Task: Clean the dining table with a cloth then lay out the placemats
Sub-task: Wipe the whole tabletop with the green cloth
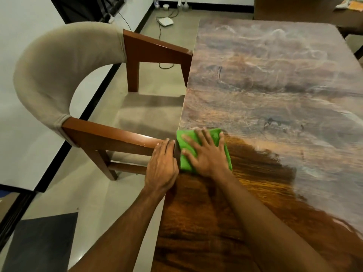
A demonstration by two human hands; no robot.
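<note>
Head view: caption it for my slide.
Right hand presses cloth flat at the table edge; left hand rests alongside, by a chair.

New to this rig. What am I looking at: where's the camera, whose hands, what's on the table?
There is no robot here. One wide camera is worn on a person's head and looks down at their bare hands. The right hand presses flat on a green cloth at the left edge of the table. The left hand rests against that edge, beside the arm of a chair. The near tabletop looks dark and glossy, while the far part looks dull and streaky.
</note>
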